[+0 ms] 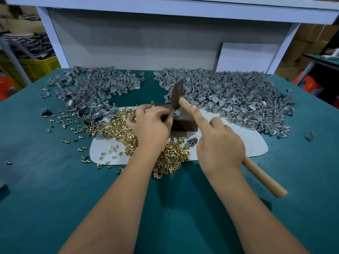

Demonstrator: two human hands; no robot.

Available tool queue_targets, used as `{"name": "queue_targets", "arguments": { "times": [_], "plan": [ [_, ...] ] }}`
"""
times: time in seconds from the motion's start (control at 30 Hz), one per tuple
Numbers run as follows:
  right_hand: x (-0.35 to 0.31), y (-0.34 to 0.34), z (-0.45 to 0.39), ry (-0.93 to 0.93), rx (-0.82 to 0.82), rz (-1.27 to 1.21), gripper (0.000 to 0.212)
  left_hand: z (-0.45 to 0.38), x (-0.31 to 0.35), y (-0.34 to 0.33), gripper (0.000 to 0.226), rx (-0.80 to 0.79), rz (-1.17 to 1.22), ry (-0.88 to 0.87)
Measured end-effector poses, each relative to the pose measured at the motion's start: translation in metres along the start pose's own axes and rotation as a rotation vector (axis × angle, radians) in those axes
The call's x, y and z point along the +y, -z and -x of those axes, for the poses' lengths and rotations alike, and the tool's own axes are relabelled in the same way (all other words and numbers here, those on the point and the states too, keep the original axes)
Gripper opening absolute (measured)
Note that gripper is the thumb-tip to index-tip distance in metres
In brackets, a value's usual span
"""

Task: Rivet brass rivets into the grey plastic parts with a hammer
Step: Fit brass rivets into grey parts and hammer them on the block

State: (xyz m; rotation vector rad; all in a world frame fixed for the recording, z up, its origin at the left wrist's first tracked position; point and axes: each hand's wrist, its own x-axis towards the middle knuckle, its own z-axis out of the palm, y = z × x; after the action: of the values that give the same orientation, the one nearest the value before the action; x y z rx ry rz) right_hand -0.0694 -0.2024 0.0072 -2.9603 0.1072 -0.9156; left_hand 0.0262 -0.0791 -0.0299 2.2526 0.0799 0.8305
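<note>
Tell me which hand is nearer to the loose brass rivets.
Left. The left hand sits right over the rivets, pinching a part on the block. The right hand is off to their right, gripping the hammer.

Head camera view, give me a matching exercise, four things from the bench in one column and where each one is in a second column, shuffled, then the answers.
Things:
1. hammer
2. brass rivets
3. dark block
4. yellow crate

Places:
A. off the table, at far left
B. under the part that the left hand pinches
C. heaped on the white mat, partly under the left hand
D. gripped in the right hand, index finger along the handle

Pairs: 1-D, 2-C, 3-B, 4-A
</note>
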Motion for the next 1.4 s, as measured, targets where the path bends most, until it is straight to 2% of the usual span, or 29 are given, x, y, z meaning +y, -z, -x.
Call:
{"name": "queue_targets", "arguments": {
  "times": [0.07,0.17,0.3,0.43,0.6,0.7,0.87,1.0,1.17,1.3,1.4],
  "plan": [
    [-0.002,0.002,0.0,-0.006,0.053,-0.013,0.07,0.0,0.001,-0.001,0.009,-0.004,-0.028,0.0],
    [0.004,-0.005,-0.001,0.012,-0.006,0.01,0.071,0.0,0.001,0.001,0.008,-0.019,-0.008,0.001],
    [0.003,-0.001,-0.001,-0.014,0.054,0.009,0.071,0.0,0.003,0.001,0.006,-0.01,0.013,0.02],
    [0.007,-0.01,-0.001,0.027,0.001,0.027,0.071,0.002,0.001,0.002,0.008,-0.046,0.001,0.026],
    [0.015,-0.011,-0.007,-0.028,0.178,-0.101,0.075,-0.002,0.004,0.005,0.01,-0.151,0.1,0.104],
    [0.023,-0.013,-0.014,-0.091,0.118,-0.122,0.077,-0.005,0.004,0.01,0.018,-0.257,0.245,0.186],
    [0.04,-0.021,-0.019,-0.175,0.063,-0.11,0.08,-0.006,0.006,0.015,0.017,-0.293,0.335,0.247],
    [0.048,-0.026,-0.023,-0.286,-0.042,-0.058,0.068,-0.006,0.008,0.018,0.019,-0.309,0.341,0.269],
    [0.054,-0.034,-0.025,-0.314,-0.181,-0.032,0.058,-0.006,0.008,0.019,0.019,-0.316,0.337,0.262],
    [0.057,-0.038,-0.027,-0.29,-0.19,0.008,0.023,-0.005,0.008,0.019,0.017,-0.315,0.336,0.244],
    [0.057,-0.04,-0.027,-0.26,-0.205,0.025,0.017,-0.006,0.007,0.019,0.017,-0.314,0.325,0.235]
  ]
}}
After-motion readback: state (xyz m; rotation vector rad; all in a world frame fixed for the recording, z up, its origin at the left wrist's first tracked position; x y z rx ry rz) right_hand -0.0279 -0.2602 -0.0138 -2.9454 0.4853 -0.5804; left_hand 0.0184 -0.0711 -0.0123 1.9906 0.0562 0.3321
